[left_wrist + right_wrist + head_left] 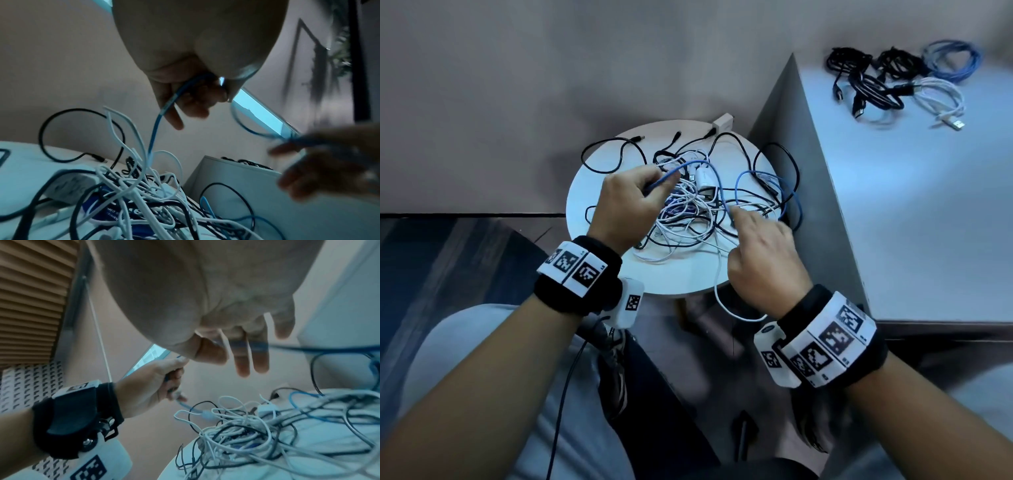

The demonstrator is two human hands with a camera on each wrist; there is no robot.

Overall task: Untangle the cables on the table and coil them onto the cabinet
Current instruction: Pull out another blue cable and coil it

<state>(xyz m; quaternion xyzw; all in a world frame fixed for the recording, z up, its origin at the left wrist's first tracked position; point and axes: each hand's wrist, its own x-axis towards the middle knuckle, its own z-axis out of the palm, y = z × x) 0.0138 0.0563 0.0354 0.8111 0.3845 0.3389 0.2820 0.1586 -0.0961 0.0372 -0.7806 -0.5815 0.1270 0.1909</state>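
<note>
A tangle of white, black and blue cables (688,212) lies on the round white table (681,277). My left hand (643,186) is raised over the pile and grips one end of a blue cable (698,163), which arcs up and over to the right. My right hand (739,217) pinches the same blue cable further along, just above the pile's right side. In the left wrist view the blue cable (156,126) runs down from my curled fingers (185,100) into the tangle (144,203). In the right wrist view it crosses my fingers (242,353).
The grey cabinet (928,205) stands to the right of the table; at its far end lie coiled black cables (876,82), a blue coil (959,58) and a white coil (941,96). A white charger block (703,178) sits in the tangle. A white loop (726,305) hangs off the table's near edge.
</note>
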